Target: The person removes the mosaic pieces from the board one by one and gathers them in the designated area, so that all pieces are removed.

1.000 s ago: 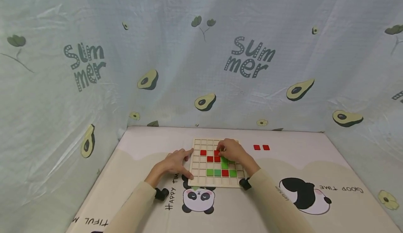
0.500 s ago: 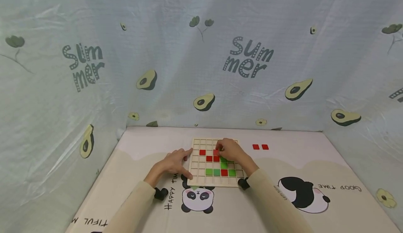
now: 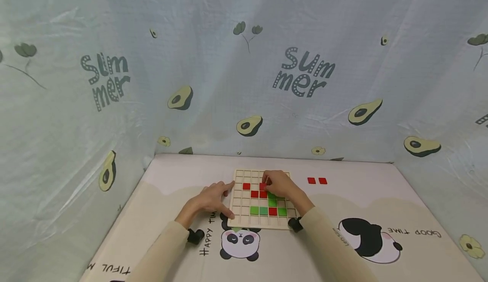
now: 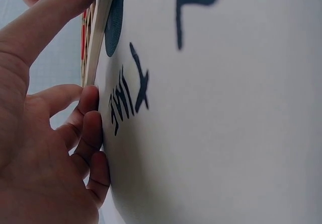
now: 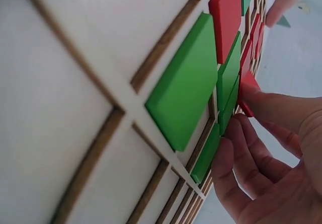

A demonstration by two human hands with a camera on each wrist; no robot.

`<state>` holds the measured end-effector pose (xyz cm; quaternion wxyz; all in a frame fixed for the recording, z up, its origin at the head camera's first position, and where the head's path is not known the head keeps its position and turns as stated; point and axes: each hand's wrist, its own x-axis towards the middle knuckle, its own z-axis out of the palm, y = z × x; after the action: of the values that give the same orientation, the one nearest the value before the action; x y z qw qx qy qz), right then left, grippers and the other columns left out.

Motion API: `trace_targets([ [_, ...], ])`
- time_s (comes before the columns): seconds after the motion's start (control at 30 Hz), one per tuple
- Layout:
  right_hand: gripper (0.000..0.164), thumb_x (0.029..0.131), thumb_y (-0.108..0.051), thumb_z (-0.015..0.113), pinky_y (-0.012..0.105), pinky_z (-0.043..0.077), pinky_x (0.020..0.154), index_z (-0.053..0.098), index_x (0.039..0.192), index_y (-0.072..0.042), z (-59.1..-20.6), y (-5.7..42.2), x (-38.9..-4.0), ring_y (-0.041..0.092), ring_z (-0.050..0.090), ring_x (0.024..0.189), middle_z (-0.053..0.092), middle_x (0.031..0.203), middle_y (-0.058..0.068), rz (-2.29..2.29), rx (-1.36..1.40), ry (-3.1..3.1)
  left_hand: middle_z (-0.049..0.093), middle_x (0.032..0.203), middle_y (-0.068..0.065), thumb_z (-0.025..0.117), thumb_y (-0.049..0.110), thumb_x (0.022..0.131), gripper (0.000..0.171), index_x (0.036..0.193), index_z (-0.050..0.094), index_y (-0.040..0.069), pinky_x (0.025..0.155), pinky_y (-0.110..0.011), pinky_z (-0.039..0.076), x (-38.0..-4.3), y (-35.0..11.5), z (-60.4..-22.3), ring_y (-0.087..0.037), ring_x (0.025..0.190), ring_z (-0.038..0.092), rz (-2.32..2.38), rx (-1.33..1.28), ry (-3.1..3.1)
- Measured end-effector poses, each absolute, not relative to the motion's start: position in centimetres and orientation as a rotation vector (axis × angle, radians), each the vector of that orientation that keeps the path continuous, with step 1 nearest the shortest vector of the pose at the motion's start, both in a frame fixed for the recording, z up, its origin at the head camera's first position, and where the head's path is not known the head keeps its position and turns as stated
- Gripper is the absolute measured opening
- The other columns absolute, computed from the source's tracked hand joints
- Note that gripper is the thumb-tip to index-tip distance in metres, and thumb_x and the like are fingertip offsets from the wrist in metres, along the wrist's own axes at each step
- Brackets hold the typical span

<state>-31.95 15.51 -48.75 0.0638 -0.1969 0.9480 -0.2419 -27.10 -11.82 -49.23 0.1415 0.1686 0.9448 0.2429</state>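
The grip of the right hand is pinching a red square tile between thumb and fingers, with the tile alone filling the nearly closed gap; whether the tile is sitting flush in its cell, one cannot tell. The other fingertips are resting against green tiles close by. The tile is sitting over the far half of a wooden grid board, where two red tiles are lying side by side just nearer the person and another red tile is lying farther left. In a row toward the near edge, a green, a bluish-green, a red and a green tile are running left to right. The left hand is spreading thumb and forefinger wide along the board's left edge, touching it without curling round anything. Two loose red tiles are lying to the right of the board on the panda-printed surface, and an avocado-patterned curtain is hanging behind.
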Motion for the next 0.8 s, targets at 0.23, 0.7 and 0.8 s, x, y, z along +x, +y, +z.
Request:
trace_targets([
  [0.23, 0.009, 0.094, -0.014, 0.075, 0.036, 0.051, 0.082, 0.068, 0.100, -0.016, -48.90, 15.77, -32.00, 0.017, 0.056, 0.085, 0.066, 0.093, 0.001, -0.775, -0.575, 2.852, 0.047, 0.102, 0.002, 0.096, 0.047, 0.065, 0.117, 0.161, 0.038, 0.014, 0.077, -0.032, 0.028, -26.96, -11.71, -49.22, -0.015, 0.092, 0.041, 0.712, 0.502, 2.725],
  [0.7, 0.008, 0.095, -0.014, 0.074, 0.035, 0.051, 0.083, 0.073, 0.103, -0.015, -48.78, 15.75, -31.96, 0.017, 0.057, 0.086, 0.069, 0.094, 0.002, -0.816, -0.606, 2.830, 0.048, 0.103, 0.002, 0.096, 0.046, 0.065, 0.117, 0.161, 0.038, 0.015, 0.078, -0.033, 0.028, -27.01, -11.84, -48.92, -0.015, 0.094, 0.041, 0.684, 0.469, 2.737],
  [0.8, 0.006, 0.095, -0.013, 0.073, 0.037, 0.051, 0.083, 0.073, 0.101, -0.015, -48.75, 15.81, -31.93, 0.017, 0.057, 0.086, 0.069, 0.094, 0.002, -0.831, -0.607, 2.836, 0.048, 0.102, 0.002, 0.096, 0.047, 0.065, 0.117, 0.161, 0.038, 0.015, 0.077, -0.032, 0.029, -27.09, -11.78, -48.92, -0.015, 0.093, 0.041, 0.690, 0.477, 2.733],
])
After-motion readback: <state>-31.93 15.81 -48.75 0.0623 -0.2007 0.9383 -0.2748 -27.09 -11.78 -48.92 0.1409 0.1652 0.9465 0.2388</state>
